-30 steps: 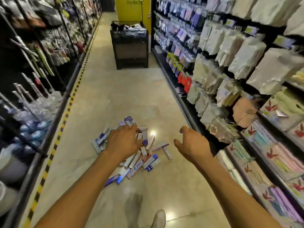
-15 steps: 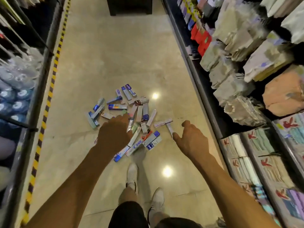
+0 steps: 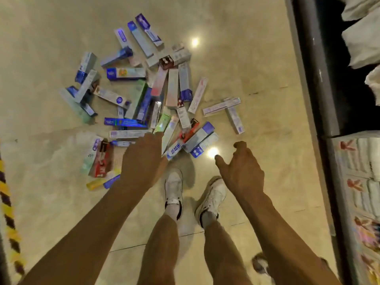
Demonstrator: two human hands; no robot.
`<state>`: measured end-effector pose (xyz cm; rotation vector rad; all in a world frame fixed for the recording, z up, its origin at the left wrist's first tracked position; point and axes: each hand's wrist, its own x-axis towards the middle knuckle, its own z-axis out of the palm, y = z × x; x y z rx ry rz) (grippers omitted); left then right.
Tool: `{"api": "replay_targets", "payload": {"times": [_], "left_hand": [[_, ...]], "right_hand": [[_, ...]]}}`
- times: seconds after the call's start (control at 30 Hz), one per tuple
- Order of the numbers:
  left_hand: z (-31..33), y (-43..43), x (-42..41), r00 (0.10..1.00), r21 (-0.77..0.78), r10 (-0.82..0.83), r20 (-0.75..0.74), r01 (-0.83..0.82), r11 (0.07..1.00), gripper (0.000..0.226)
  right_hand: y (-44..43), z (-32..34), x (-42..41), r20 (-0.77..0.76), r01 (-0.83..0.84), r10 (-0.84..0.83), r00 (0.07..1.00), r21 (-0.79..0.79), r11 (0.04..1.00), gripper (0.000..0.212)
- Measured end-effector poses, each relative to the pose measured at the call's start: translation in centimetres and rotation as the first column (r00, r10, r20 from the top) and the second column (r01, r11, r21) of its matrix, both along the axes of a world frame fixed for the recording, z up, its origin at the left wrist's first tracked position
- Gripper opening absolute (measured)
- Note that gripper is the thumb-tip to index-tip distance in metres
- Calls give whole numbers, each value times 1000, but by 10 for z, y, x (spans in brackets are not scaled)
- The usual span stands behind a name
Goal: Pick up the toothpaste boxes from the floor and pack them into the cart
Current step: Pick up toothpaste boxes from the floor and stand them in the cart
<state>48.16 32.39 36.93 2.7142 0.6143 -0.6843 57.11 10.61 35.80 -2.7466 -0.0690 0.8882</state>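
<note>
Cartons everywhere: long thin cardboard toothpaste boxes [image 3: 144, 99], blue, white, red, heaped on the glossy beige floor [image 3: 246, 62]. We'd guess light, stiff, crushable, so pinch them mid-length. Our left hand [image 3: 144, 159] and right hand [image 3: 242, 171] hang loosely open, empty.

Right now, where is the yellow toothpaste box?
Head view: the yellow toothpaste box lies at the pile's near-left edge, left of the left hand.

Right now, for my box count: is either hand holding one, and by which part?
Nothing held: left hand and right hand are empty above the toothpaste boxes.
</note>
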Motion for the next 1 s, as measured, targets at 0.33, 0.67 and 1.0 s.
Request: {"api": "replay_targets", "payload": {"times": [0.33,0.67,1.0], "left_hand": [[-294,-10,-10,982,-54,169,-83,-173,983,67],[-465,-29,-24,988,85,55,-147,-43,995,79],[-484,-26,-27,997,142,22,-79,-10,990,60]], "right_hand": [[11,-293,0,-127,126,-142,982,-129,984,69],[17,-480,1,-172,384,-406,897,-152,911,67],[26,-507,9,-105,501,-494,863,62,863,61]]}}
